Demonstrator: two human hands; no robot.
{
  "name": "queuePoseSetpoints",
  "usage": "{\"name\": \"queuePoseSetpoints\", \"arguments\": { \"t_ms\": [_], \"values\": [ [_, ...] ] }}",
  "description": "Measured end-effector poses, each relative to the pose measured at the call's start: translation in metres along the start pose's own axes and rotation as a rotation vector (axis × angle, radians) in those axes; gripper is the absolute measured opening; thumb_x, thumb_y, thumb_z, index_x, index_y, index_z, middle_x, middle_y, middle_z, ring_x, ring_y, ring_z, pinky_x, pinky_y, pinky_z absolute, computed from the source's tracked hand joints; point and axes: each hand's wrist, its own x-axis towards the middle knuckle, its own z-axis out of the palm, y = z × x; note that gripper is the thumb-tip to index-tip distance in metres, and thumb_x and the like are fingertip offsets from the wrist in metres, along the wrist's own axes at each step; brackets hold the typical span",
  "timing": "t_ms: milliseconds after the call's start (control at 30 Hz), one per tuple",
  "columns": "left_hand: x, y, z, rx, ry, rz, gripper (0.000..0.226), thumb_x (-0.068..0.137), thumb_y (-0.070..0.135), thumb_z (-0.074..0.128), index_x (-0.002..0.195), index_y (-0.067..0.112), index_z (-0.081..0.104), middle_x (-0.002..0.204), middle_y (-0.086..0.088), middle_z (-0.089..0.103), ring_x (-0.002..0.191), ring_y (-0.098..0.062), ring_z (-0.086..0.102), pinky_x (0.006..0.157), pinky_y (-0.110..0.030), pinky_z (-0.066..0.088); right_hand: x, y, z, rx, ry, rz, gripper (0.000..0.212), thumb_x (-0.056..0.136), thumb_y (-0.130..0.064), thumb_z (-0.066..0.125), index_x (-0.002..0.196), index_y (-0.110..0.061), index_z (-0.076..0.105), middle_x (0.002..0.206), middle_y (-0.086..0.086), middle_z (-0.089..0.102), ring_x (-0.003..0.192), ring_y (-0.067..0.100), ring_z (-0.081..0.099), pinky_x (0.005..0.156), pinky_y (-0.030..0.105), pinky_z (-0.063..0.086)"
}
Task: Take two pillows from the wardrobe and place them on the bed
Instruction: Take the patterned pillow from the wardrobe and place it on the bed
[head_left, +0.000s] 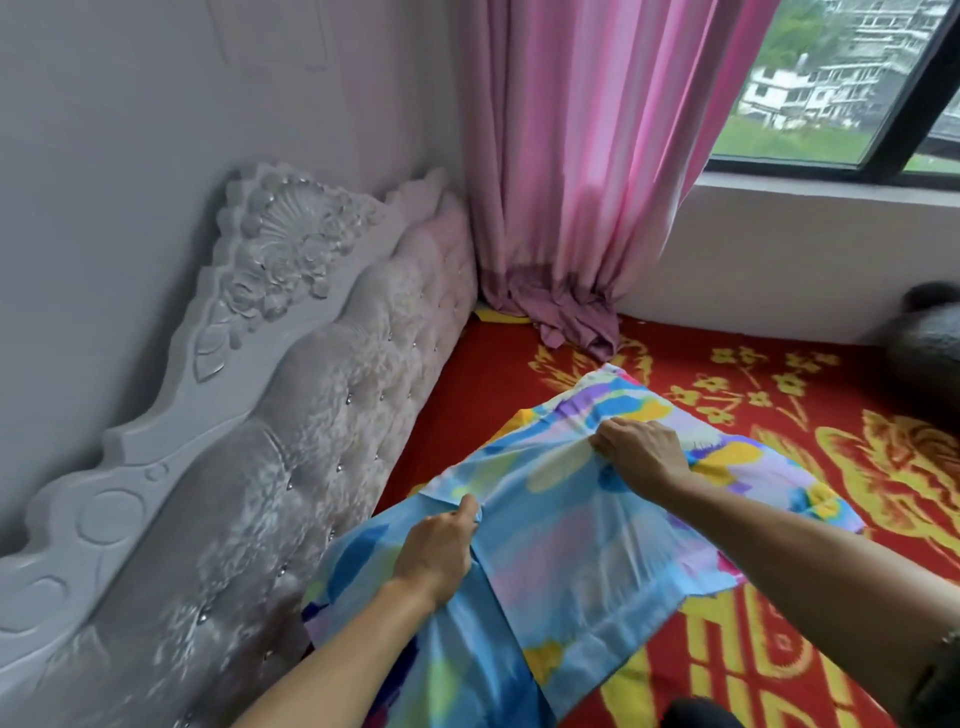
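Note:
A pillow (571, 525) in a blue, yellow and purple patterned case lies on the bed (779, 405), which has a red sheet with yellow flowers. My left hand (439, 551) pinches the case near its left edge. My right hand (641, 452) grips a fold of the case at its far edge. A second pillow (441, 670) in the same pattern lies under my left forearm, partly beneath the first. The wardrobe is out of view.
A white carved, tufted headboard (291, 426) runs along the left against the wall. Pink curtains (582, 171) hang in the corner and bunch onto the bed. A window (831, 83) is at the upper right. A dark grey object (930, 332) sits at the right edge.

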Motion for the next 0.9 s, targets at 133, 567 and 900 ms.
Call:
{"name": "queuePoseSetpoints", "arguments": {
  "t_ms": [133,567,900],
  "values": [
    [0.033,-0.003,-0.001,-0.003,-0.001,-0.046,0.008,0.096,0.017,0.038,0.1,0.012,0.043,0.084,-0.017,0.068,0.077,-0.039,0.062,0.054,-0.037,0.032,0.041,0.012,0.015,0.023,0.016,-0.006,0.022,0.09,-0.034,0.053,0.079,-0.016,0.056,0.09,0.005,0.07,0.084,0.032,0.063,0.062,0.033,0.032],
    [0.21,-0.016,0.021,0.078,-0.154,-0.279,0.011,0.096,0.022,0.039,0.102,0.013,0.04,0.089,-0.017,0.066,0.081,-0.038,0.059,0.055,-0.039,0.035,0.24,0.079,0.091,0.278,-0.092,-0.13,0.022,0.092,-0.025,0.055,0.074,-0.012,0.058,0.083,0.013,0.07,0.079,0.036,0.064,0.068,0.041,0.046],
    [0.29,-0.039,0.012,-0.123,-0.069,-0.348,0.006,0.092,0.012,0.048,0.091,0.015,0.043,0.083,-0.018,0.065,0.078,-0.036,0.06,0.054,-0.033,0.033,0.333,0.081,0.066,0.314,-0.013,-0.066,0.022,0.093,-0.028,0.05,0.08,-0.011,0.058,0.09,0.013,0.068,0.087,0.035,0.061,0.066,0.039,0.042]
  ]
}}
